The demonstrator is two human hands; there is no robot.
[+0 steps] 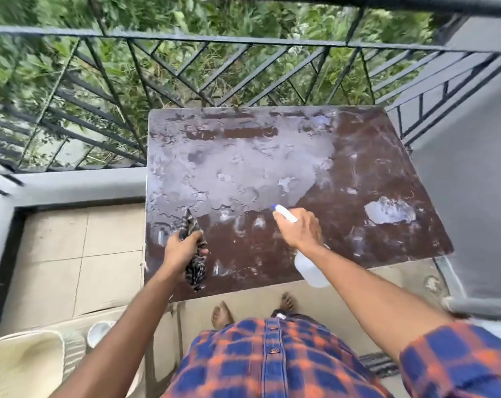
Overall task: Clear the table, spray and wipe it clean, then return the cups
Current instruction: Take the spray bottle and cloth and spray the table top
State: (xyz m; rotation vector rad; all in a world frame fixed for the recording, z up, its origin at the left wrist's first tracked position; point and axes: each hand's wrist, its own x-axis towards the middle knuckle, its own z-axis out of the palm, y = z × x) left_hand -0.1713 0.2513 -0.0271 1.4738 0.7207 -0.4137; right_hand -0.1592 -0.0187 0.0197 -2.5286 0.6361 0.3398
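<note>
A dark brown table stands against the balcony railing, its top wet with puddles and streaks. My right hand grips a clear spray bottle by its white trigger head, the blue nozzle pointing over the table's middle. My left hand holds a dark checked cloth bunched up above the table's near left corner. A white cup stands on the seat of a cream plastic chair at the lower left.
The cream plastic chair sits at the lower left on the tiled floor. A black metal railing runs behind the table, with a grey wall to the right. My bare feet stand just in front of the table.
</note>
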